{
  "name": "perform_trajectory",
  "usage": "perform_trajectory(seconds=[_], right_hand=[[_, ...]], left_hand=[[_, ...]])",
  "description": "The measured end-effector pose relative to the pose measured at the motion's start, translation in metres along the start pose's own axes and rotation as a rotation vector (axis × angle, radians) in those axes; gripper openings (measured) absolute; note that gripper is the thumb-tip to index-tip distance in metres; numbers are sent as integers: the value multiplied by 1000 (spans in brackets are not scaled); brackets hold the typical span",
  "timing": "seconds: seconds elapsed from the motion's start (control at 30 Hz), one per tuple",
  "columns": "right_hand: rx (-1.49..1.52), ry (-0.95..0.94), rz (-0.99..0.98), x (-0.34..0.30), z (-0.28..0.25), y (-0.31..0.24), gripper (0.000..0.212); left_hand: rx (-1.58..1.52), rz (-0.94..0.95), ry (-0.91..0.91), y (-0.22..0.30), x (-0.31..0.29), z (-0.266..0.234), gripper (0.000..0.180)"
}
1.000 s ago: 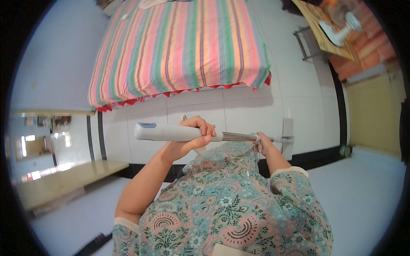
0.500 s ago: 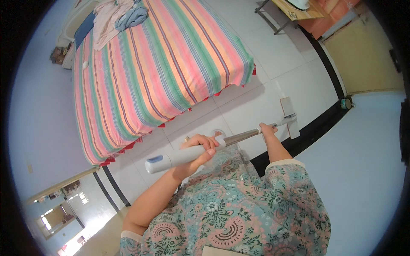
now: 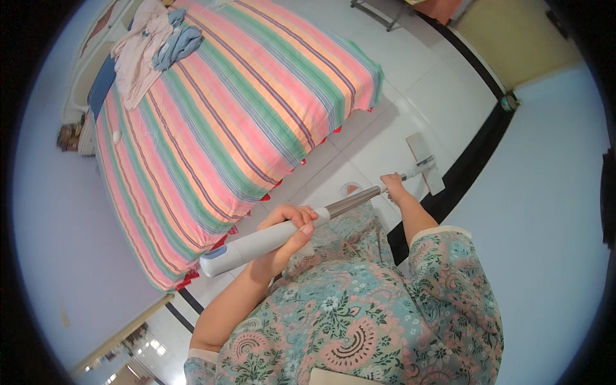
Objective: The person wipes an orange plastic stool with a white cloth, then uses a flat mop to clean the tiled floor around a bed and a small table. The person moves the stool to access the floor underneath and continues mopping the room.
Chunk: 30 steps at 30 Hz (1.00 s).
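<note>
A flat mop (image 3: 253, 247) with a thick pale grey grip and a metal pole slants across in front of me, from lower left to upper right. My left hand (image 3: 289, 230) is wrapped round the thick grip, a little below its joint with the pole. Farther along, my right hand (image 3: 393, 187) closes round the pole near a white collar. The long, thin mop head (image 3: 423, 162) lies on the white tiled floor (image 3: 391, 138) beside the black border at the wall. One of my feet (image 3: 350, 188) shows partly behind the pole.
A bed (image 3: 256, 122) with a striped cover fills the left and middle, its red-trimmed edge close to the mop. Crumpled clothes (image 3: 151, 51) lie on it. On the right rises a pale blue wall (image 3: 532, 224). A small green tin (image 3: 509, 102) stands by the corner, and table legs (image 3: 378, 14) show far off.
My view has turned, so the bed looks nearer and the table has mostly left the picture. The mop head appears slightly higher and farther left. Both hands keep their hold.
</note>
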State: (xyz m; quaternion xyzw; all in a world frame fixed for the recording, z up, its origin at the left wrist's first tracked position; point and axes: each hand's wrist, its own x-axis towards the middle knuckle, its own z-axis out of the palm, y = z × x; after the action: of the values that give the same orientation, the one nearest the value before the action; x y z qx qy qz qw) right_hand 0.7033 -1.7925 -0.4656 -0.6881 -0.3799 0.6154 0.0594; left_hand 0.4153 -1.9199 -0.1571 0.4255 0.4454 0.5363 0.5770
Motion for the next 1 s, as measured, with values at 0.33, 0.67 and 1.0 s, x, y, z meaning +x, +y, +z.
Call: perform_trajectory(seconds=[0.33, 0.67, 1.0], right_hand=[[357, 6, -84, -188, 216, 37, 53], [-305, 436, -563, -264, 205, 56, 23], [-229, 528, -686, -234, 57, 94, 25]], left_hand=[[154, -23, 62, 108, -162, -114, 13], [-127, 300, -459, 118, -159, -67, 29], [-13, 296, -657, 98, -104, 45, 21]])
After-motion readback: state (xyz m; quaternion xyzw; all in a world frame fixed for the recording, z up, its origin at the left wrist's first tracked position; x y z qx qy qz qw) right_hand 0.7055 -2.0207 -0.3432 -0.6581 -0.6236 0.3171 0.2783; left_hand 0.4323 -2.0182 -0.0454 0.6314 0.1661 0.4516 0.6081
